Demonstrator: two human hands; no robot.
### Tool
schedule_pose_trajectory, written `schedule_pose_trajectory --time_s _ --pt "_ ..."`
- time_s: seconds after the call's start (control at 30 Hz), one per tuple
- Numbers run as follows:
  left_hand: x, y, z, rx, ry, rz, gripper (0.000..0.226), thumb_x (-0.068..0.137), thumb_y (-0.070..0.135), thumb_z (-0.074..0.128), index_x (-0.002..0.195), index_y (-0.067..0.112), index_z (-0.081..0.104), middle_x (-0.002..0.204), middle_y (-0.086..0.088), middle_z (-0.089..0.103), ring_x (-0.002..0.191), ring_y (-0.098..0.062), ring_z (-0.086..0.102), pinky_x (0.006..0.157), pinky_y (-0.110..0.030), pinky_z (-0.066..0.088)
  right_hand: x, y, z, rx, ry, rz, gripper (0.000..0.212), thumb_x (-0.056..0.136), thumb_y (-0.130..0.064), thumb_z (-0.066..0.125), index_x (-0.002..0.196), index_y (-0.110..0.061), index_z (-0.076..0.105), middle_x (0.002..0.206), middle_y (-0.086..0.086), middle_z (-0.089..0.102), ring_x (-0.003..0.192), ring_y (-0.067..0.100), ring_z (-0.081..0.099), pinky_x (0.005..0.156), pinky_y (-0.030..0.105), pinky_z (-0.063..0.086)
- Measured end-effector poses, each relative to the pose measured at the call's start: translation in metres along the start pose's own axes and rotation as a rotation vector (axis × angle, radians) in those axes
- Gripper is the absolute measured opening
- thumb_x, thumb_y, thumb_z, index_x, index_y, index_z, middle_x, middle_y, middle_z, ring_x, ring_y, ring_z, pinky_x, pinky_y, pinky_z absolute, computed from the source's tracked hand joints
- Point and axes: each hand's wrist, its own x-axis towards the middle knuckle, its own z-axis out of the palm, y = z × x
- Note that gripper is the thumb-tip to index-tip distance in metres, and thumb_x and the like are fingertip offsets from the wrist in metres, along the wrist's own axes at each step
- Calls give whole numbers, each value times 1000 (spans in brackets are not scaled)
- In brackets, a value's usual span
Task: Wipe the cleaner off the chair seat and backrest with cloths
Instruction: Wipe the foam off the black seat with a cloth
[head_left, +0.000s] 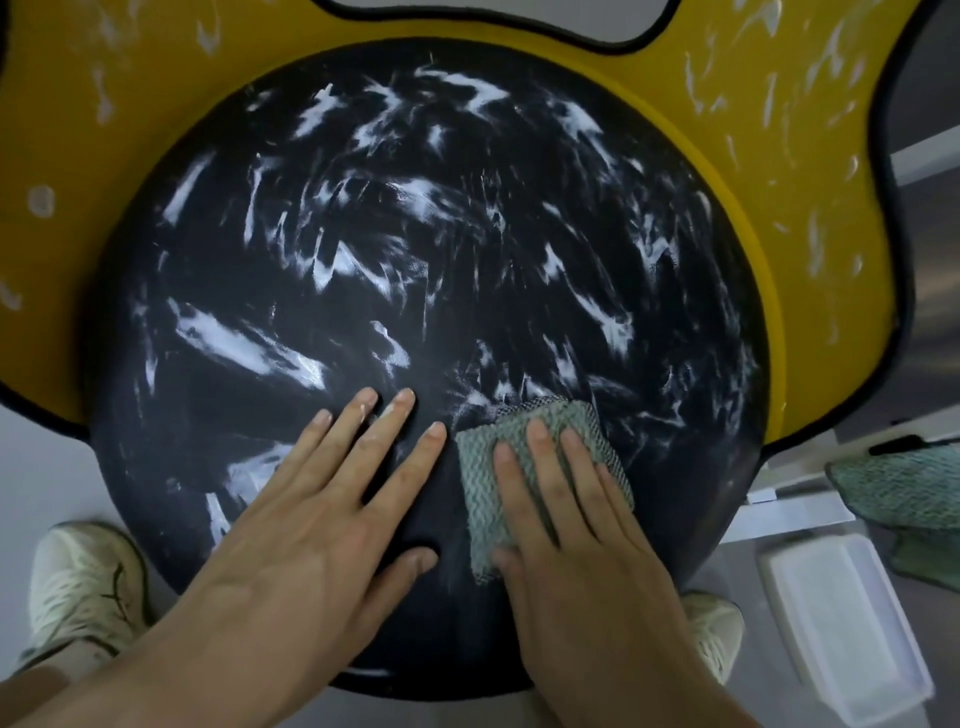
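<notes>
Two hands lay flat on the near part of a round black chair seat (415, 234) streaked with white cleaner (244, 348). The left hand (317, 525) had its fingers spread; the right hand (576, 551) pressed a grey-green woven cloth (480, 467) there with straight fingers.

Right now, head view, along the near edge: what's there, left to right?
Left shoe → left hand → right hand pressing the cloth → right shoe → white tray.
</notes>
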Motion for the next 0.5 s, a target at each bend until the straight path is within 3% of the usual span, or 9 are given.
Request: schedule_pose_trajectory --time_s 0.1,0.2,0.37,0.5 --pt "0 -1 1 -10 -11 0 78 92 60 36 157 16 32 164 -14 27 151 -33 25 115 -48 21 -21 -15 6 -19 65 -7 65 85 -39 47 144 -12 54 151 16 47 136 39 48 105 50 42" --pt "0 -2 2 -2 -11 6 78 92 60 36 157 16 34 163 -14 28 150 -35 27 114 -49 22 -39 -21 11 -5 101 -68 57 83 -40 50 135 -19 56 141 9 59 125 35 59 100 44 41" --pt "3 3 -1 -6 4 -1 77 93 59 36 156 16 36 163 -16 28 150 -34 26 114 -48 22 -37 -17 10 -20 139 -83 59 82 -40 51 137 -20 54 143 9 57 127 34 58 101 44 40" --pt "3 0 1 -2 -9 -1 78 92 59 36 158 17 31 165 -14 25 152 -32 22 117 -46 18 -22 3 1 -3 23 -82 70 84 -46 49 148 -18 49 155 11 43 140 34 45 108 47 34"
